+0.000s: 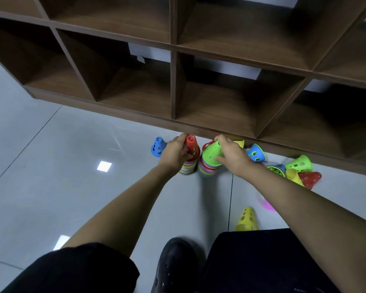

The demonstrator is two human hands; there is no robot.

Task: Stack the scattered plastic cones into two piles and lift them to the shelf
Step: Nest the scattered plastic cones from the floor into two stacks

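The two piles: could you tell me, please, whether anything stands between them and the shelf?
Nothing visible blocks the lift. The left hand grips the left pile, the right hand the right pile, both close before the shelf. A yellow cone and a blue cone lie low at its foot, beside the right pile.

2 piles of many-coloured rims stand upright side by side on the floor, close to the foot of the brown wooden shelf. The left pile is topped by a red cone, gripped by the left hand. The right pile carries a tilted green cone, gripped by the right hand. Loose perforated cones lie tipped about: a left blue cone, a right blue cone, a cluster of green, yellow and red further right, and a lone yellow cone nearer.
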